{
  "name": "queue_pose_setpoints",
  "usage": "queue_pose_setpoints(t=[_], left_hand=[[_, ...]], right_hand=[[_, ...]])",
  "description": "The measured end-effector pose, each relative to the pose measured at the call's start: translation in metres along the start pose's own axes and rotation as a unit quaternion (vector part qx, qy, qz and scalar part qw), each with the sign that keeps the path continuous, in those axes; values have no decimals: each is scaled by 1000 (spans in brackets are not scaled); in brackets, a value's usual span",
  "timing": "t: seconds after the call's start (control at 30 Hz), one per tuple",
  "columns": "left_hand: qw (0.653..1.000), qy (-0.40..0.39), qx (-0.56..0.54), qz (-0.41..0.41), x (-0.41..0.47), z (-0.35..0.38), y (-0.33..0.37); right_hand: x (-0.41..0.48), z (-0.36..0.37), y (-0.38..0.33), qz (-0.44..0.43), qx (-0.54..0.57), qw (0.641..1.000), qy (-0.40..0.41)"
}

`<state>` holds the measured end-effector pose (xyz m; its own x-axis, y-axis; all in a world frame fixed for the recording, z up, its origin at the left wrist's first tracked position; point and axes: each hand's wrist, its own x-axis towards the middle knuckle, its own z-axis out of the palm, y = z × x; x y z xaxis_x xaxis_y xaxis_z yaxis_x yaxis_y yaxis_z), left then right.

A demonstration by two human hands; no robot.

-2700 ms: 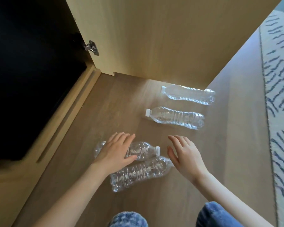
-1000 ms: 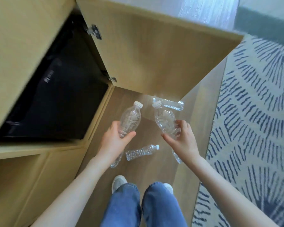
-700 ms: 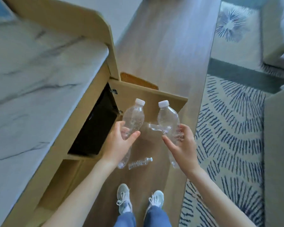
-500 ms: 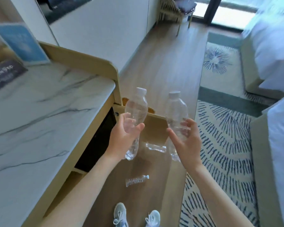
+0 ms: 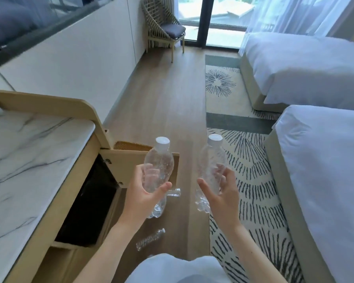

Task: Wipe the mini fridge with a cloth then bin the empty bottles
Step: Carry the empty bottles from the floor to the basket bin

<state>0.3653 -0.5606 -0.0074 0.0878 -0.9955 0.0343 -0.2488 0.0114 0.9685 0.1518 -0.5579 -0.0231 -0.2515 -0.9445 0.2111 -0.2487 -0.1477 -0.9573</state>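
The left hand (image 5: 141, 200) has its grip curled round one upright empty bottle (image 5: 159, 162); the right hand (image 5: 223, 201) grips a second bottle (image 5: 212, 158) likewise; a third bottle (image 5: 150, 239) lies on the floor (image 5: 161, 99) at 6 o'clock of the left hand; the dark mini fridge (image 5: 90, 201) sits at its 9 o'clock.

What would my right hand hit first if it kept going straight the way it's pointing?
Nothing near, it seems: the right hand, holding a bottle, points along the wooden floor beside the rug. Depth is unclear.
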Motion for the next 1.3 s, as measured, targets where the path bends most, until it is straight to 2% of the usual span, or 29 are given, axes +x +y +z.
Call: queue_pose_setpoints(t=[0.27,0.53,0.73,1.0,1.2,1.3], left_hand=[[997,-73,-3,2,37,95,9],[996,-90,5,24,146,165,14],[996,-91,4,26,283,243,7],[996,-72,20,49,496,324,56],[999,-33,11,21,613,381,65],[1000,16,9,2,669,411,59]], right_hand=[[30,-82,36,55,-18,996,61],[139,-110,72,57,-16,994,90],[288,-118,114,59,-46,993,88],[515,-140,132,48,-34,995,74],[659,-148,166,42,-24,998,43],[742,-145,191,36,-21,999,-5]])
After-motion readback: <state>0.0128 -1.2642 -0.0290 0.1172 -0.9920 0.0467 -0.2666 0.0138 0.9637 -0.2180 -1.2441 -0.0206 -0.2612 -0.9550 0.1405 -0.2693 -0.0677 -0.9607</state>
